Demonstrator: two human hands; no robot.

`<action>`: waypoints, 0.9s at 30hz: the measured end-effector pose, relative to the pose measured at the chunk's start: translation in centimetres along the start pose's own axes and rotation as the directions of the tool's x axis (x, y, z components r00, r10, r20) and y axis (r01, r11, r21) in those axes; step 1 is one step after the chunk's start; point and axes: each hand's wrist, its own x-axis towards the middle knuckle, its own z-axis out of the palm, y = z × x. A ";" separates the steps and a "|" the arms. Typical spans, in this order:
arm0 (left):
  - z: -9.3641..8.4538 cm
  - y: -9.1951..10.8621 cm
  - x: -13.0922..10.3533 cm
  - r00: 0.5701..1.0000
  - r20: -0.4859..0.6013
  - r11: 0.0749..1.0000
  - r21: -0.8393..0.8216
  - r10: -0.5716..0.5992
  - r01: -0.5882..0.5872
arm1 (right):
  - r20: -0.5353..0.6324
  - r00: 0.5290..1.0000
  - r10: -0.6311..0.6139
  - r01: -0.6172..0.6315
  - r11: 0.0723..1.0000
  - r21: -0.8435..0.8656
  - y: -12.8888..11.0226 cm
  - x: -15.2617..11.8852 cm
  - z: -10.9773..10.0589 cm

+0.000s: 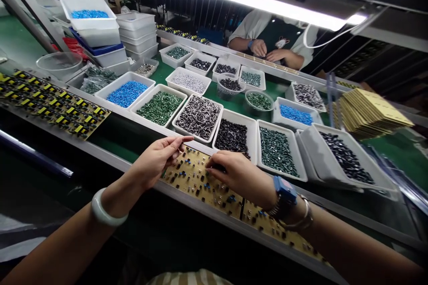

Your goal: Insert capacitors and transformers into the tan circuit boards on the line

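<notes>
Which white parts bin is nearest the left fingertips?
The white bin of black parts with silver leads, between the green-parts bin and the black-parts bin. It alone lies just beyond the fingertips of the left hand.

Whether the left hand (pixel 155 160) holds anything is too small to tell. The right hand (pixel 239 176) hides what its fingers (pixel 216 159) touch and some of the board (pixel 202 182) beneath. Far left of them, the picture's edge cuts off yellow-studded boards (pixel 50 104).

No readable text, numbers or brands in view. Faint marks on the yellow board stack (pixel 377 107): too small to make out. Front circuit board (pixel 194 173): nothing legible. Blue wrist box (pixel 285 189): pinkish patch, can't read any lettering.
</notes>
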 end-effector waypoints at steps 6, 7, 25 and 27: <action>-0.8 0.4 -0.2 1.000 0.010 0.999 0.053 -0.014 0.014 | 0.089 0.996 0.029 -0.017 0.991 -0.130 -0.5 0.4 -0.1; -0.9 0.4 -0.2 0.999 0.009 0.999 0.027 -0.038 0.037 | 0.102 0.995 0.020 -0.006 0.992 -0.129 -0.5 0.5 -0.2; -1.6 -0.1 -0.3 0.998 -0.030 0.930 0.367 0.053 -0.038 | 0.146 0.987 -0.065 0.090 0.981 -0.170 -0.4 0.4 -0.3; -1.8 0.0 -0.4 0.995 -0.016 0.859 0.506 0.101 -0.079 | 0.082 0.994 -0.068 0.073 0.995 -0.069 -0.4 0.2 -0.7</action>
